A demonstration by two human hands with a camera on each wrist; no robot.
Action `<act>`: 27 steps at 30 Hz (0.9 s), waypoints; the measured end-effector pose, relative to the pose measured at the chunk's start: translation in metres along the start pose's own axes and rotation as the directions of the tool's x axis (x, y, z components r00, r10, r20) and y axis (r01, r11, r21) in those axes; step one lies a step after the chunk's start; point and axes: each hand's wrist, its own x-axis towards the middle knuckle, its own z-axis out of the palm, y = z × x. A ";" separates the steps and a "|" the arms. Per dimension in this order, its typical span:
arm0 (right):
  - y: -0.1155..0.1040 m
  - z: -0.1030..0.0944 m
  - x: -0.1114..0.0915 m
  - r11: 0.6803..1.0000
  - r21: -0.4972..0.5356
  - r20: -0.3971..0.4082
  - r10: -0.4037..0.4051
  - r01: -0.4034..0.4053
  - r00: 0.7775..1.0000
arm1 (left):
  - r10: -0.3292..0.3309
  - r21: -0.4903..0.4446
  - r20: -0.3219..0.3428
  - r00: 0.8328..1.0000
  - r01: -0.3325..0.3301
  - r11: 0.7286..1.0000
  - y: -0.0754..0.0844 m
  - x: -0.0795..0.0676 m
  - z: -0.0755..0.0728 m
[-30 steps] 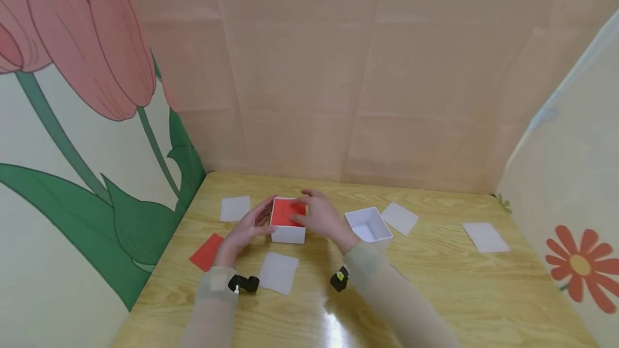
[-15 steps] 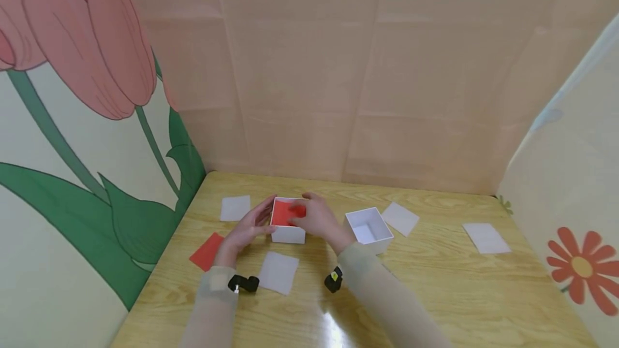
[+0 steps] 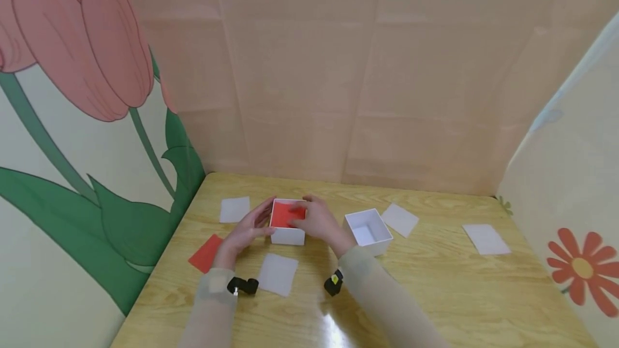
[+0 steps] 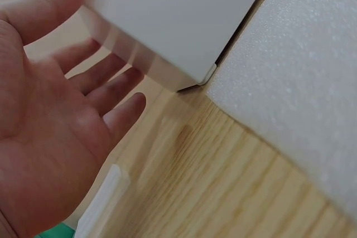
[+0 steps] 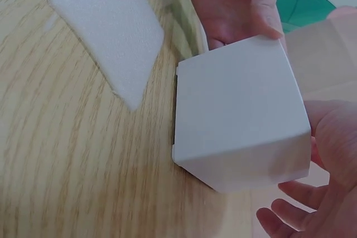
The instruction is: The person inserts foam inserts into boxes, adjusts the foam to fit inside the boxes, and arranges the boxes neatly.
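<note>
A white box stands on the table with a red sheet inside, just below its rim in the head view. My left hand lies along the box's left side. In the left wrist view, its fingers extend nearly straight against that wall, and its thumb touches the front top corner. My right hand reaches over the box's right rim, fingertips over the red sheet. Inside the box, what lies under the sheet is hidden. The right wrist view shows its lower fingers loosely bent beside the right wall.
An open, empty white box stands to the right. White foam sheets lie around: one in front, one at back left, others at right and far right. Another red sheet lies beside my left wrist. Printed cloth walls surround the table.
My right hand has shifted slightly left over the box, and the red sheet sits a little lower inside the rim. My left hand stays at the box's side.
</note>
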 end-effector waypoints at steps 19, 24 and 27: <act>0.039 0.015 -0.020 0.838 0.544 -0.039 -0.030 0.046 0.999 | -0.049 -0.004 -0.046 0.998 0.049 0.999 0.000 -0.001 0.003; 0.045 0.019 -0.022 0.816 0.575 -0.030 -0.058 0.065 0.998 | -0.054 -0.018 -0.048 0.997 0.053 0.998 0.000 -0.002 0.003; 0.050 0.021 -0.021 0.794 0.604 -0.028 -0.066 0.069 0.997 | -0.056 -0.018 -0.052 0.997 0.055 0.998 0.001 -0.001 0.003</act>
